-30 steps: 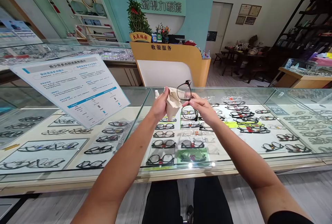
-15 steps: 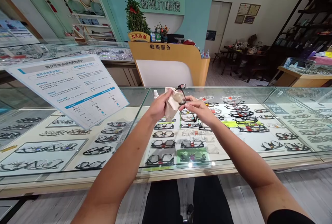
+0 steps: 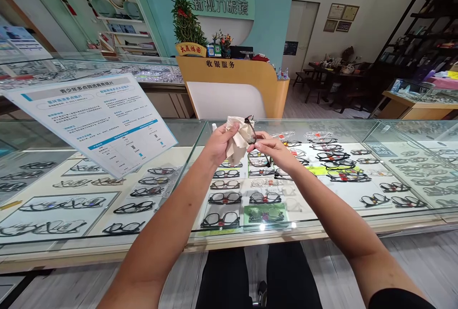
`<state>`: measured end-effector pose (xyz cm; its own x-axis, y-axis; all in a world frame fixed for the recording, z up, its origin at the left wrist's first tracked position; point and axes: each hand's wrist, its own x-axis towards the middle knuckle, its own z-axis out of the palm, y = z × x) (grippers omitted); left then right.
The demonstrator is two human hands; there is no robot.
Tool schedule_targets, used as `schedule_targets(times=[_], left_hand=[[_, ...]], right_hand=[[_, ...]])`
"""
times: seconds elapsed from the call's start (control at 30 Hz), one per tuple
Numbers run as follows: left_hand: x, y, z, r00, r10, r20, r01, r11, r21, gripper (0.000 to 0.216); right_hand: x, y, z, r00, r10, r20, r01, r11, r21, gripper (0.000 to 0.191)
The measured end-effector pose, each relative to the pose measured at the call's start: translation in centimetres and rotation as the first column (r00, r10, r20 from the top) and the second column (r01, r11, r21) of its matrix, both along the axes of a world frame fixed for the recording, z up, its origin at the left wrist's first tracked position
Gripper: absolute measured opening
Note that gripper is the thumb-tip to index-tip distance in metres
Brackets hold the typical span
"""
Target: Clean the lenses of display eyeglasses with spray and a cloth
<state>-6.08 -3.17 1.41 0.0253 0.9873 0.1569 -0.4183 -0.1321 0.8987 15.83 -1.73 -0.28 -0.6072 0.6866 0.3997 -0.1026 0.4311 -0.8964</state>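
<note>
Item: one pair of dark-rimmed glasses (image 3: 255, 132), which was held between the two hands, above the glass-topped surface (image 3: 304, 236). Right hand (image 3: 272, 148): grip pinched; thumb and fingers had hold of the frame's lower edge. Left hand (image 3: 217, 144): grip closed on a beige cloth (image 3: 235, 149), bunched up beside the lenses; the exact contact was partly hidden. Done: glasses and cloth were both in hand and brought together; wiping, by judgement, was in progress. Outstanding: neither lens could be judged finished; glasses and cloth were not yet laid down. Adjacent: a printed sheet (image 3: 118, 127) stood to the left.
</note>
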Motion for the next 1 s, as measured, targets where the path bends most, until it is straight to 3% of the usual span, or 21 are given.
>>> schedule_targets(times=[0.3, 0.6, 0.8, 1.0], left_hand=[[0.6, -1.2, 0.2, 0.955, -0.176, -0.239, 0.185, 0.983, 0.017, 0.062], [1.6, -1.1, -0.4, 0.961, -0.059, -0.269, 0.088, 0.991, 0.097, 0.070], [1.3, -0.9, -0.5, 0.965, -0.070, -0.253, 0.097, 0.990, 0.098, 0.067], [1.2, -1.1, -0.1, 0.965, -0.073, -0.252, 0.104, 0.988, 0.111, 0.060]], right_hand=[[-0.2, 0.2, -0.3, 0.997, -0.003, -0.073, -0.001, 0.999, -0.048, 0.047], [-0.5, 0.2, -0.5, 0.993, 0.037, -0.115, -0.049, 0.993, -0.106, 0.041], [-0.4, 0.5, -0.8, 0.994, -0.007, -0.113, -0.010, 0.989, -0.146, 0.048], [-0.1, 0.9, -1.1, 0.993, 0.040, -0.111, -0.055, 0.989, -0.135, 0.042]])
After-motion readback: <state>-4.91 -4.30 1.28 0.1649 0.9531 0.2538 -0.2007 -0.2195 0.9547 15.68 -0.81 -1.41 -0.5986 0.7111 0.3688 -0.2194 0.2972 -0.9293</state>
